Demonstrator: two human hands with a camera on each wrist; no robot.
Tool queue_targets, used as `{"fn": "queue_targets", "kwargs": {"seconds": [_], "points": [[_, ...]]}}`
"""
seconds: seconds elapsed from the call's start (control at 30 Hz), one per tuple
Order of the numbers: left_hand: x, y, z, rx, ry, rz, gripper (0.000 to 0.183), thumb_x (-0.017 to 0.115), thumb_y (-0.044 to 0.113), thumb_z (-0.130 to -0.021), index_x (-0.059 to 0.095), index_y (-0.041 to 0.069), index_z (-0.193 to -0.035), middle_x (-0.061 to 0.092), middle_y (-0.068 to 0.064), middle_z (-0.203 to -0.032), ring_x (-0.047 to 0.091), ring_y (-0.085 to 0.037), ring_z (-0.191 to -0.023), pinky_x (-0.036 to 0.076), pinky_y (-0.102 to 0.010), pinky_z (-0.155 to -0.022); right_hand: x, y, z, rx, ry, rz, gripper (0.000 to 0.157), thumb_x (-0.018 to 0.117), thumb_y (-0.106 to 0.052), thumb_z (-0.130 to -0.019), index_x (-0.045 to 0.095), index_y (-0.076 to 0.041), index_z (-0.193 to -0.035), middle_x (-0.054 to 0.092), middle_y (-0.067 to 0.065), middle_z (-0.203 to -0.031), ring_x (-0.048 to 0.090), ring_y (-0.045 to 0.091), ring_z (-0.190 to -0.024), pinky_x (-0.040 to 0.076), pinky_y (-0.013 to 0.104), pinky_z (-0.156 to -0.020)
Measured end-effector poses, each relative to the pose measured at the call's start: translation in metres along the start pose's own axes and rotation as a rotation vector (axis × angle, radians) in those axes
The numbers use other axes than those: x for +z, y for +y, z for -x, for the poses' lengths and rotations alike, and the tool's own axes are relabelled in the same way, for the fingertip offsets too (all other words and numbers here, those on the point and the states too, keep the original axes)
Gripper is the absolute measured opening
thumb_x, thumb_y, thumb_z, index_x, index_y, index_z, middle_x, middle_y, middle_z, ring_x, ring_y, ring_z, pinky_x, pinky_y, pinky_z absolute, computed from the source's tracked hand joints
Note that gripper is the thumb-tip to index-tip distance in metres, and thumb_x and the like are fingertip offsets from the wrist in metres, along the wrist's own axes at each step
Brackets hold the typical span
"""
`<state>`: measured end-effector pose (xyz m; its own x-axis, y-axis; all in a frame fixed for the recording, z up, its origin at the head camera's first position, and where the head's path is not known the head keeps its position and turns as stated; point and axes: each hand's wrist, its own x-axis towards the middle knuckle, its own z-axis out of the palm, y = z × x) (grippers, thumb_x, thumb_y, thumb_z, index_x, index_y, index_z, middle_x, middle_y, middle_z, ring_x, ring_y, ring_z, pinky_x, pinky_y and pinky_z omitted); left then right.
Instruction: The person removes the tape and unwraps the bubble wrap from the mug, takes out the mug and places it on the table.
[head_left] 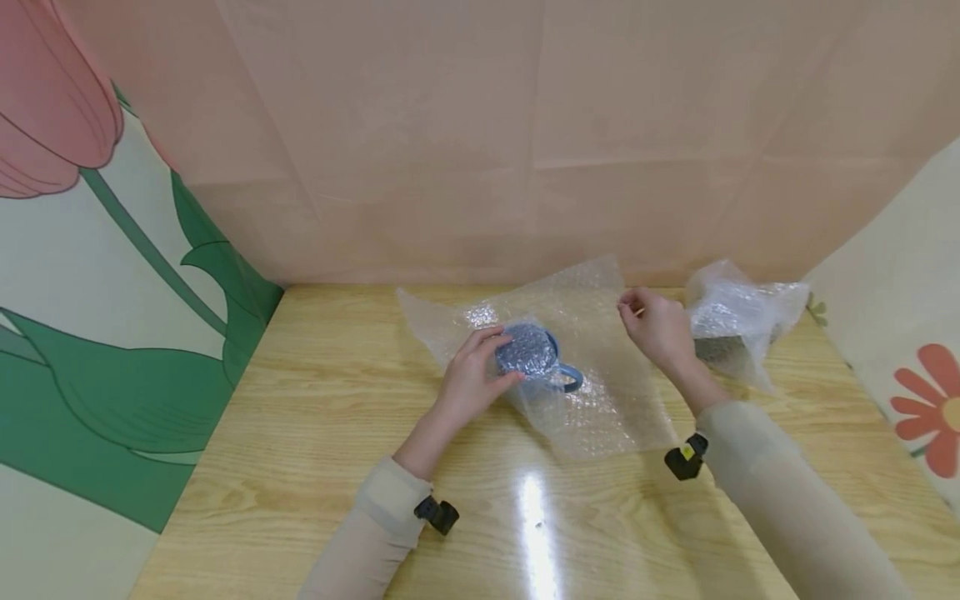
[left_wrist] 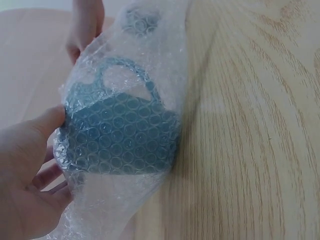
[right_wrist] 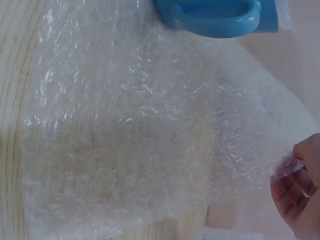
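A blue mug [head_left: 573,379] lies on a sheet of bubble wrap [head_left: 618,408], with part of the sheet folded over its body. The handle points toward the right. My left hand [head_left: 471,379] grips the mug through the wrap, thumb on the near side and fingers on the far side. In the left wrist view, bubbles cover the mug's side [left_wrist: 120,135]. My right hand [head_left: 660,329] pinches the far right corner of the sheet and holds it up off the table, as the right wrist view shows. The mug's handle [right_wrist: 215,22] is uncovered there.
To the right of my right hand sits a bundle of bubble wrap [head_left: 731,312] around something dark, its kind hidden. The wooden table [head_left: 300,433] meets a pinkish wall covering [head_left: 420,167] at the back. Printed flower panels stand on both sides.
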<state>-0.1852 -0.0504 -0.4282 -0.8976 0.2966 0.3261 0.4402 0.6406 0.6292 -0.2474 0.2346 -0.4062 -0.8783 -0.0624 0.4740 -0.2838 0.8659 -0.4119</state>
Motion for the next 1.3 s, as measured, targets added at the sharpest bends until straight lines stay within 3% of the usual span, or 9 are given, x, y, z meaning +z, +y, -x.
{"fn": "queue_targets", "kwargs": {"seconds": [0.47,0.77,1.03,1.3], "points": [[-0.001,-0.002,-0.002,0.004,-0.017,0.031,0.060,0.074,0.032,-0.076,0.053,0.008,-0.126,0.044,-0.009,-0.137,0.044,-0.023,-0.125,0.038,-0.037,-0.103,0.007,0.011,-0.002,-0.009,-0.022,0.184,0.009,0.056,-0.014,-0.086,0.059,-0.006,-0.086,0.065,0.014,-0.076,0.060,0.035,-0.061,0.044,0.051,-0.049],[-0.001,-0.003,-0.003,0.018,-0.020,0.036,0.059,0.074,0.032,-0.076,0.054,0.008,-0.126,0.045,-0.008,-0.136,0.044,-0.023,-0.125,0.038,-0.036,-0.104,0.007,0.014,-0.003,-0.023,0.005,0.230,0.008,0.060,-0.013,-0.084,0.058,-0.006,-0.083,0.062,0.015,-0.072,0.057,0.040,-0.057,0.042,0.054,-0.046],[-0.003,-0.003,-0.003,0.015,-0.031,0.035,0.059,0.074,0.032,-0.076,0.053,0.008,-0.126,0.045,-0.007,-0.137,0.043,-0.022,-0.126,0.037,-0.037,-0.104,0.011,0.020,-0.003,-0.013,-0.023,0.291,0.011,0.062,-0.014,-0.082,0.056,-0.006,-0.080,0.060,0.018,-0.076,0.057,0.044,-0.064,0.043,0.055,-0.055],[-0.003,-0.004,-0.004,0.020,-0.032,0.034,0.059,0.074,0.032,-0.076,0.053,0.008,-0.126,0.045,-0.006,-0.137,0.044,-0.022,-0.125,0.037,-0.038,-0.104,0.013,0.022,-0.002,0.019,-0.081,0.345,0.016,0.061,-0.016,-0.084,0.054,-0.003,-0.087,0.060,0.020,-0.086,0.057,0.045,-0.077,0.040,0.056,-0.070]]}}
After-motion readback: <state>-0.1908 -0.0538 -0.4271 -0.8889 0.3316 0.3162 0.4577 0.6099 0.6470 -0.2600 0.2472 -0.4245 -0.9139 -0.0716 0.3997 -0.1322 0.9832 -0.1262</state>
